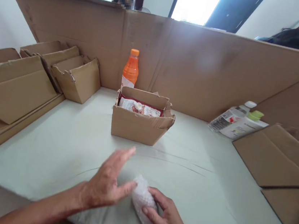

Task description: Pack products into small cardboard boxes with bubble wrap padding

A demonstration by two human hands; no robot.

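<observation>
A small bundle wrapped in bubble wrap (142, 199) lies on the pale table cover (197, 190) near the front edge. My right hand (167, 218) is curled round its right side, fingers closed on it. My left hand (108, 183) rests beside the bundle's left end with fingers stretched out and the thumb touching the wrap. Behind them stands an open cardboard box (139, 125) holding a red and white packet (140, 108).
An orange drink bottle (130, 69) stands behind the box. Folded cardboard boxes (69, 73) pile up at the left. Two plastic bottles (235, 122) lie at the right beside flat cardboard sheets (280, 157). A tall cardboard wall (198, 67) rings the table.
</observation>
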